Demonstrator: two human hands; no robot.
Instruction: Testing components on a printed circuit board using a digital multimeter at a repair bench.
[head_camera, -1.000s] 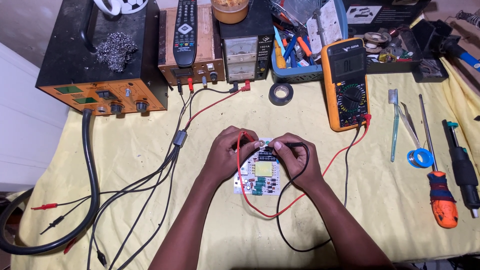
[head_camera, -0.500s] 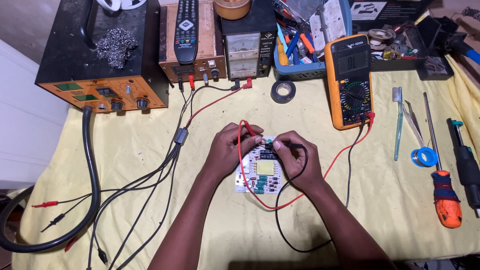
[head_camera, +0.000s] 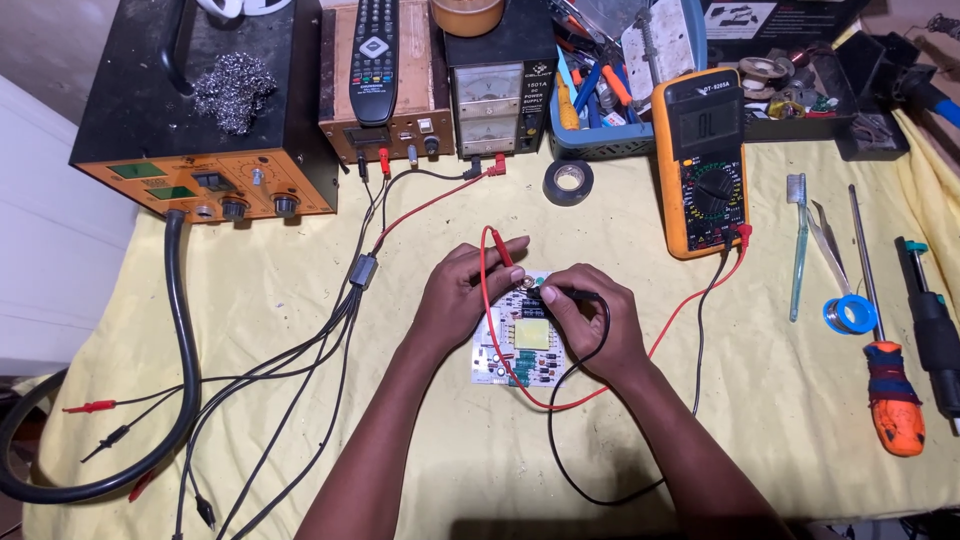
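The little white board (head_camera: 520, 345) lies flat on the yellow cloth (head_camera: 700, 430), right in the middle of the table, between the two hands. The left hand (head_camera: 462, 295) has its fingers curled around the red probe (head_camera: 502, 250) and pushes its tip down near the top of the board. The right hand (head_camera: 590, 322) pinches the black probe (head_camera: 570, 294) tight and points it at a spot just beside the red one. The tips are so small that I can't tell for sure which spots they touch. To do this well, both tips should stay still and pressed down, and they should not touch each other. The palms can rest on the board so it does not slide. The eyes should go up to the orange meter (head_camera: 703, 160), where the number shows. The red wire (head_camera: 690, 300) and black wire (head_camera: 600, 440) loop close by, so they should not be tugged.
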